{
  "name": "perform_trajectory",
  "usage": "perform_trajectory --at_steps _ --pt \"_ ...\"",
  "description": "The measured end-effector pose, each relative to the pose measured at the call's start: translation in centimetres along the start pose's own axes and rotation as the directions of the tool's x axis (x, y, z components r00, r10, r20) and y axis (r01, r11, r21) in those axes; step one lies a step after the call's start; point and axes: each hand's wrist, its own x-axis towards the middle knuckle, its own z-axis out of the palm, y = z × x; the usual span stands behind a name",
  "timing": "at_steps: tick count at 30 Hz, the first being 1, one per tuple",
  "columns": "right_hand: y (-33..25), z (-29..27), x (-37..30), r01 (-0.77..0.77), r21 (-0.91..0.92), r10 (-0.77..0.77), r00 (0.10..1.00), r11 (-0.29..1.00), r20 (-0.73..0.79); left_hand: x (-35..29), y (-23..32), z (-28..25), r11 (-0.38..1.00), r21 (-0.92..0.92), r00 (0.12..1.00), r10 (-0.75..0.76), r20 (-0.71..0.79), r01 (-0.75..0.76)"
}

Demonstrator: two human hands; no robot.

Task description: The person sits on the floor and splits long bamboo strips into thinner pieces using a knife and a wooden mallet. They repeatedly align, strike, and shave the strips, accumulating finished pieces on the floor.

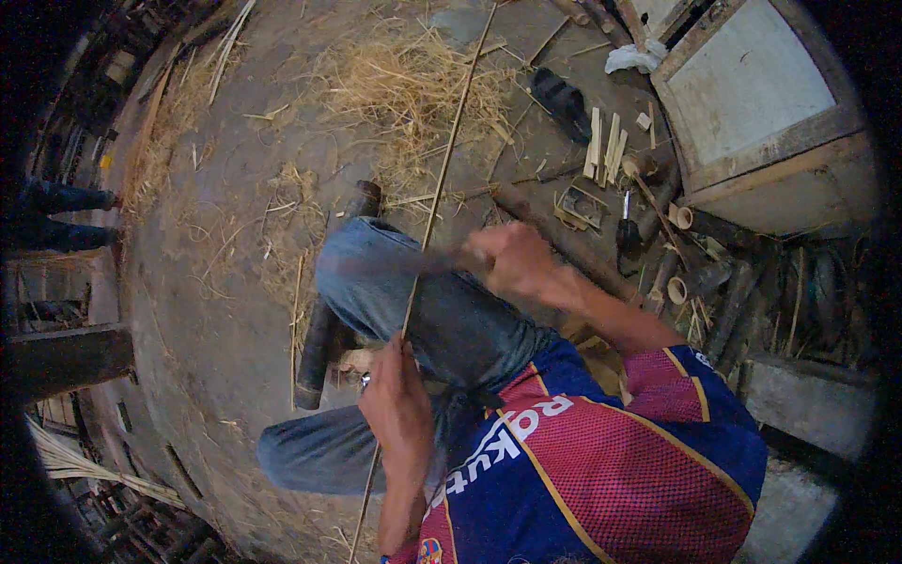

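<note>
Stretched slantwise over the jeans-clad thigh (460, 324), from the near edge of the floor (193, 362) up toward its far edge: a long thin strip (433, 221), seemingly in one piece, though partly hidden behind the left hand (398, 399). Pinched there between thumb and fingertips, with no gap showing. Wrapped in the fingers of the right hand (515, 258): the end of a dark tool (442, 260), blurred, crossing the strip above the thigh; cannot tell whether touching it or just over it. Judging by the heap of fine shavings (404, 85) toward the floor's far edge, and by looser curls (293, 183) toward its left side, plenty of stripping likely done here; for this strip, probably midway, with no worked stretch to be told from an unworked one. Perhaps left: the rest of its length, and maybe the bundle of pale strips (105, 473) by the floor's near left corner, without any sign of whether worked or raw. Just beyond the thigh, a dark log (315, 352) on the floor. Toward the floor's far right corner, a black sandal (561, 99) beside short pale slats (603, 148); beyond, a framed pale panel (747, 85). At the left edge, another person's trousered legs (68, 199).
</note>
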Motion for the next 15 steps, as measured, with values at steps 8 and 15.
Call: perform_trajectory --at_steps 8,15 --pt "3.5 0.2 3.9 -0.172 -0.122 0.164 0.983 0.977 -0.077 -1.0 -0.5 -0.1 0.998 -0.037 0.998 -0.044 -0.048 0.043" --pt "13.6 -7.4 7.0 -0.419 -0.033 0.382 0.856 0.908 -0.349 -4.4 -2.5 -1.8 0.998 -0.029 0.997 -0.064 -0.038 0.063"
